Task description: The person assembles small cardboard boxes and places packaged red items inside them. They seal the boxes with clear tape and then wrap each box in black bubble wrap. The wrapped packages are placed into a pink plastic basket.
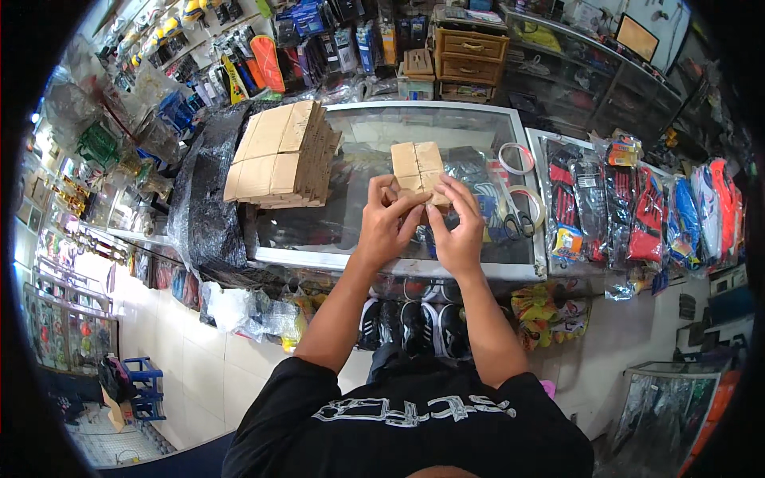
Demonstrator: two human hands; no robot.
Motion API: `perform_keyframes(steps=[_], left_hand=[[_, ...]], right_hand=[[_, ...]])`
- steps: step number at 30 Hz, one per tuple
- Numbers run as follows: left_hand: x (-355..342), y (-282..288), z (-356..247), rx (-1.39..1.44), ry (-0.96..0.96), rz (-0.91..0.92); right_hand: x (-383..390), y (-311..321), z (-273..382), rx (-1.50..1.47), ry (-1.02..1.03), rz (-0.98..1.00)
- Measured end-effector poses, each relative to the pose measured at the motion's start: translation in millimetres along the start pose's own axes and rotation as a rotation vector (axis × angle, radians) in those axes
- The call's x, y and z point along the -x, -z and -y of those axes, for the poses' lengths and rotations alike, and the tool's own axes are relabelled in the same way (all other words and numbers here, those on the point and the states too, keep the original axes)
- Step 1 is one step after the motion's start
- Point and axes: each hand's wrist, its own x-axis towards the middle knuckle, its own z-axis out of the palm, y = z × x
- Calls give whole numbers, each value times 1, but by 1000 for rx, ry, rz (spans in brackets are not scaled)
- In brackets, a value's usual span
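Note:
A small brown cardboard box [417,159], creased by a seam down its middle, is held over the glass counter [374,119]. At its near edge, my left hand [386,221] pinches the cardboard with the thumb and bent fingers. My right hand [460,233] grips the near right corner, its thumb close to the left fingertips. The fingers cover the box's near side. To the left is a tall pile of flat cardboard pieces [275,151]. Right of my hands lie scissors with dark handles [518,223] and two rolls of tape [516,158].
Black plastic wrap [211,183] covers the counter's left end. Packaged socks and gloves [590,203] line the right side. Shoes [414,328] stand beneath the counter. Behind it are a wooden drawer unit [472,56] and hanging sports goods. A blue stool [145,388] is on the floor at left.

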Motion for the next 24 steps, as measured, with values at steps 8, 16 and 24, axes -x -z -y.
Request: perform_keyframes(steps=[8,16,24], left_hand=[[4,1,-7,-28,-11,-66],[-4,-5,-18,-82,-16,258],[-1,-21,-41,12,63,328]], right_hand=[[3,4,4,102,33,-18],[-1,32,-4,133,-25,-49],[4,47,3,244,-73,-101]])
